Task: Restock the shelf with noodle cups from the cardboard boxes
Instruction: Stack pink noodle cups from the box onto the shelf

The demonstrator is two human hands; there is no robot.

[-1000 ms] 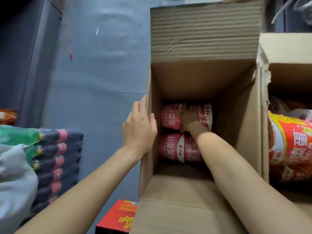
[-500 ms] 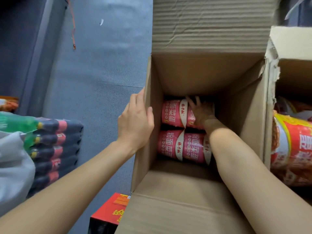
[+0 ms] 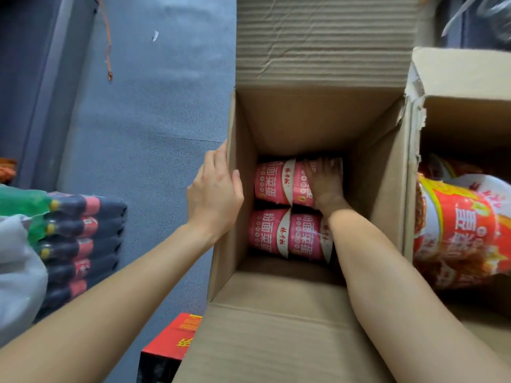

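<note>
Floor: grey floor (image 3: 154, 150) lies left of the open cardboard box (image 3: 384, 194), which serves as the landmark.
Change: a second ago the right hand was curled round a far cup deep in the box; now its fingers lie flatter on that cup, so I judge the lift has not begun.
Right hand: right hand (image 3: 325, 182) reaches to the box bottom, fingers spread over the far-right noodle cup (image 3: 301, 186), touching rather than clasping it.
Left hand: left hand (image 3: 214, 194) grips the box's left wall, thumb inside, steadying it as before.
Cups: four pink noodle cups (image 3: 272, 233) lie on their sides at the box bottom.
Beyond: second box (image 3: 464, 78) with red tubs (image 3: 459, 230) right of the box; bottle packs (image 3: 80, 233) left.
</note>
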